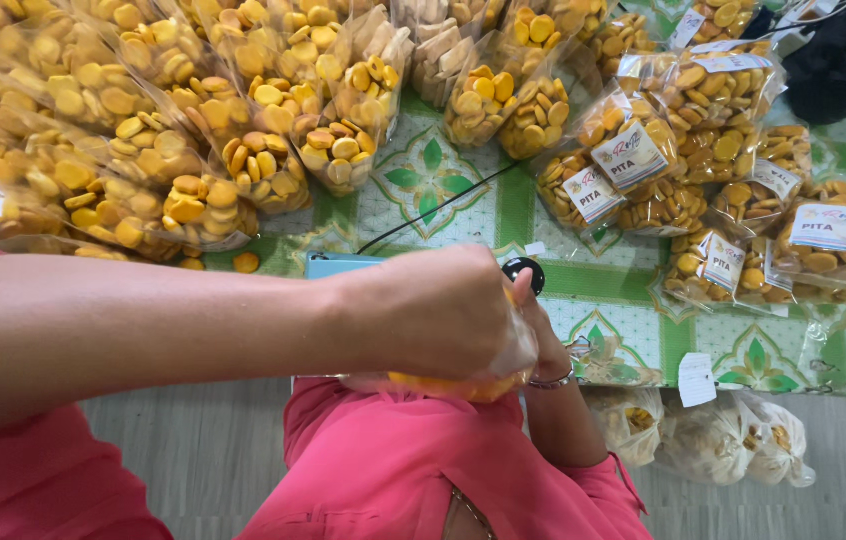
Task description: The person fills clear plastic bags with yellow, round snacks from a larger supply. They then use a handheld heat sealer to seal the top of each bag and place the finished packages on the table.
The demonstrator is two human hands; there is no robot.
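Your left hand (438, 315) is closed around the top of a clear plastic bag of yellow biscuits (463, 382), which hangs low over your lap in pink cloth (393, 470). Your right hand (543, 345) sits just behind the left one, touching the same bag; most of it is hidden, so you cannot tell how its fingers are set. A thin bracelet (553, 381) rings the right wrist. Just beyond your hands lies a blue device (338, 266) with a black round knob (524, 272), and a black cord (433, 210) runs away from it across the green patterned mat (633, 290). To the upper left lies a heap of unlabelled biscuit bags (143, 120); to the upper right, bags with white labels (723, 160). One loose biscuit (246, 262) lies on the mat near the blue device. Lower right, on the grey floor (203, 450), sit knotted clear bags (723, 440).
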